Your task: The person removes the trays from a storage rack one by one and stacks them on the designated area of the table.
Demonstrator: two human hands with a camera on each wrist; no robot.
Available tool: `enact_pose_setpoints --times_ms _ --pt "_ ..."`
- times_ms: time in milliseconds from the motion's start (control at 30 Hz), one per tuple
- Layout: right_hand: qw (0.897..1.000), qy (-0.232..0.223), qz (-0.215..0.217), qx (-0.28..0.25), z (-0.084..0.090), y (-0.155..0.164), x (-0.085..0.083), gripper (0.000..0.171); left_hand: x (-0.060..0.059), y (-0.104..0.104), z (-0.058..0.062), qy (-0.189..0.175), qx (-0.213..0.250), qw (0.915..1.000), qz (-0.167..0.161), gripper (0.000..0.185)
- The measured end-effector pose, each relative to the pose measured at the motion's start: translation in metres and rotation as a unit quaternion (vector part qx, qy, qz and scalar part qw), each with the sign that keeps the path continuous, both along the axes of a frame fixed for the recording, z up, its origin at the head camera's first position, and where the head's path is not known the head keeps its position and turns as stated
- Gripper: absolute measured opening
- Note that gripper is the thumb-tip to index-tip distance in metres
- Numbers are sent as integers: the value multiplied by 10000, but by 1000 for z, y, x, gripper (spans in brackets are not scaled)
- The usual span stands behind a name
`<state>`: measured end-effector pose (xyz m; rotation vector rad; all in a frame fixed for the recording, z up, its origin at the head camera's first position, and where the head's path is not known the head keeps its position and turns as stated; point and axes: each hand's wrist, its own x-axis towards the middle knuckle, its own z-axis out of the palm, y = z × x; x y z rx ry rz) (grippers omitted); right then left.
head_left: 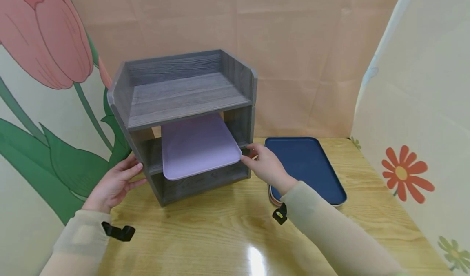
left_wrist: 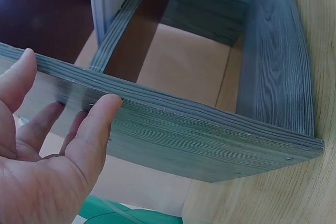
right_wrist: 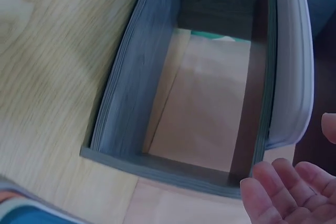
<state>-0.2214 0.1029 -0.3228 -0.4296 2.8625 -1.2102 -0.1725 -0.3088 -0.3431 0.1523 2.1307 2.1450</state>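
table (head_left: 227, 235): 1, light wood, glossy; carries everything below.
shelf unit (head_left: 191, 96): 1, grey wood, three levels — top deck, middle shelf, bottom bay; stands on the table left of centre.
blue tray (head_left: 304, 165): 1 on top of a small stack just right of the shelf unit; orange edge shows underneath, count of lower trays unclear.
lilac tray (head_left: 198, 145): 1, flat on the middle shelf, front edge sticking out past the shelf.
left hand (head_left: 115, 182): grip open, fingers straight, resting against the shelf unit's left side panel; holds nothing.
right hand (head_left: 266, 165): grip relaxed open, fingertips at the lilac tray's right front corner, beside the right panel; contact unclear.
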Motion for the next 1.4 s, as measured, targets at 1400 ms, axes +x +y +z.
enact_pose_setpoints --times_ms 1400 --pt "9371 -1643 -578 -3025 -16 -35 -4 54 -3 0 -2 21 62 10000 67 74"
